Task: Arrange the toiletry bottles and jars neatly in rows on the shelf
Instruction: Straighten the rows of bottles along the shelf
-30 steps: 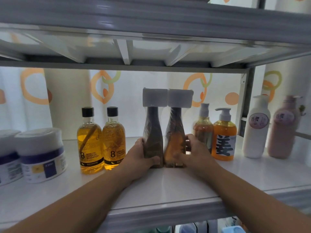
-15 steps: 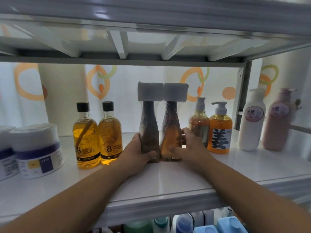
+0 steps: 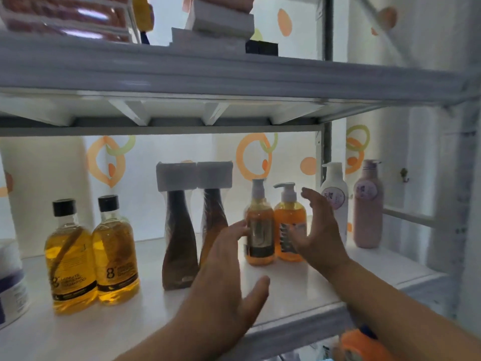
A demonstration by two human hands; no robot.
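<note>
On the white shelf point(image 3: 109, 327) stand two yellow shampoo bottles point(image 3: 91, 254) with black caps at the left and two wrapped brown bottles point(image 3: 179, 246) with white caps in the middle. Right of these stand an amber pump bottle point(image 3: 259, 225) and an orange pump bottle point(image 3: 289, 220). My left hand point(image 3: 223, 277) is open, its fingertips at the amber bottle's left side, in front of the right brown bottle. My right hand point(image 3: 320, 230) is open beside the orange bottle's right side. Neither hand grips anything.
A white pump bottle point(image 3: 334, 201) and a pink bottle point(image 3: 368, 204) stand at the far right, past the shelf post point(image 3: 322, 162). A white jar point(image 3: 11, 290) sits at the left edge. The upper shelf point(image 3: 234, 74) carries boxes. Orange items show below.
Both hands let go of the two wrapped brown bottles and moved right, opening on either side of the amber and orange pump bottles. The camera tilted up, showing the upper shelf.
</note>
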